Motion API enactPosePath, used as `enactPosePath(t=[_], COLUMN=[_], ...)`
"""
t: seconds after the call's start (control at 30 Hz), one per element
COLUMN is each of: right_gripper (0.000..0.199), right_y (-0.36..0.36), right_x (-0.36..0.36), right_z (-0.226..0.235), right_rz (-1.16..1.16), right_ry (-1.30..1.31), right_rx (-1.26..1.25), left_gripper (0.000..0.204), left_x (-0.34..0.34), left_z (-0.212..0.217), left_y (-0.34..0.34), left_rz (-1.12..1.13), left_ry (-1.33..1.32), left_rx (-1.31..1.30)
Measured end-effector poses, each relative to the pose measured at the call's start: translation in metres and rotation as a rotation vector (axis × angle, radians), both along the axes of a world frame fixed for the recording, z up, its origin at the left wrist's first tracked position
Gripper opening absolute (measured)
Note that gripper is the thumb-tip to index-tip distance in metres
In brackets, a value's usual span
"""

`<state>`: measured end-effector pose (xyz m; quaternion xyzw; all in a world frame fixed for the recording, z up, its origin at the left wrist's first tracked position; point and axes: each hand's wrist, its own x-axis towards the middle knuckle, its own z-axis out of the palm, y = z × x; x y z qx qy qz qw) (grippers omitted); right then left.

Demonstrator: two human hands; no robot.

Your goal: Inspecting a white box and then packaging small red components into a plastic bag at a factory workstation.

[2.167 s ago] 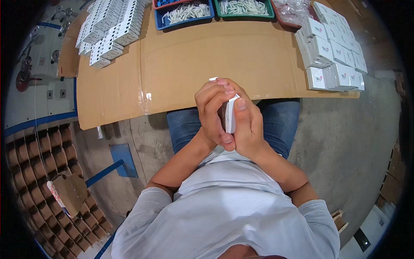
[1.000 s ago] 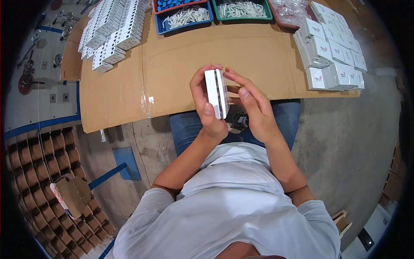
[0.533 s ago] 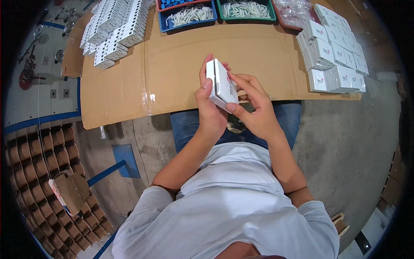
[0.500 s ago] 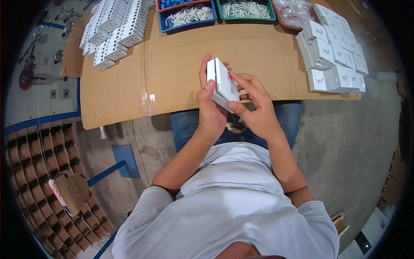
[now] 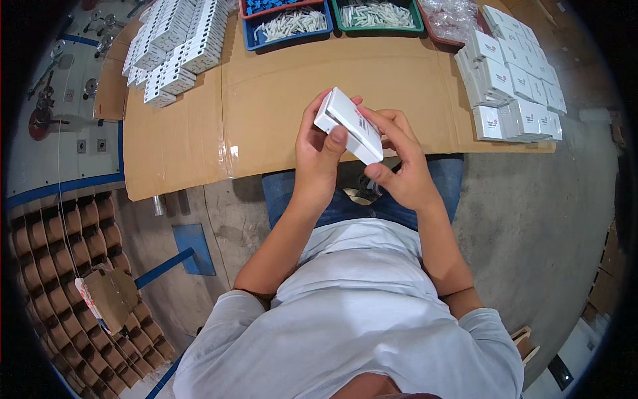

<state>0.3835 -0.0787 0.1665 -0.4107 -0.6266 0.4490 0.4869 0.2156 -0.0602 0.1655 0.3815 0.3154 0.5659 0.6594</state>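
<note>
On the cardboard-topped bench [image 5: 279, 126] stand stacked white boxes [image 5: 502, 80]; above its near edge, left hand [image 5: 315, 159] and right hand [image 5: 412, 159] share a firm grip on a tilted carton [image 5: 357, 128].

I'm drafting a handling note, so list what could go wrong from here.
The white box, held between the left hand and right hand near the front edge of the cardboard, might drop to the floor if it slips.

The stacked white boxes at right sit close to that edge; a bump could topple some.
</note>
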Motion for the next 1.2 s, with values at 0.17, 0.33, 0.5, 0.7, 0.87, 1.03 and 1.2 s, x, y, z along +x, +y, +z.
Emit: enactPosePath(t=[0.17,0.33,0.5,0.7,0.87,1.03,1.2], right_gripper=[0.074,0.060,0.049,0.043,0.044,0.048,0.051], right_y=[-0.002,-0.001,0.000,0.000,-0.004,-0.004,-0.005], right_x=[-0.005,-0.006,-0.007,-0.010,-0.016,-0.017,-0.018], right_z=[0.007,0.001,0.000,-0.002,0.002,0.004,0.005], right_rz=[-0.039,-0.105,-0.135,-0.153,-0.166,-0.143,-0.142], right_ry=[-0.144,-0.207,-0.237,-0.216,-0.203,-0.213,-0.262], right_rx=[0.032,0.046,0.131,0.178,0.169,0.175,0.183], left_gripper=[0.074,0.070,0.069,0.059,0.050,0.050,0.049], left_x=[-0.001,0.002,0.001,0.005,0.007,0.010,0.012], left_z=[0.012,0.014,0.013,-0.010,-0.008,-0.003,0.001], left_y=[-0.003,-0.002,0.000,0.001,-0.001,0.000,-0.001], left_rz=[-0.028,0.023,0.038,0.162,0.212,0.241,0.296], left_ry=[-0.118,-0.099,-0.058,-0.058,-0.201,-0.216,-0.203], left_rx=[-0.208,-0.250,-0.397,-0.332,-0.443,-0.465,-0.507])
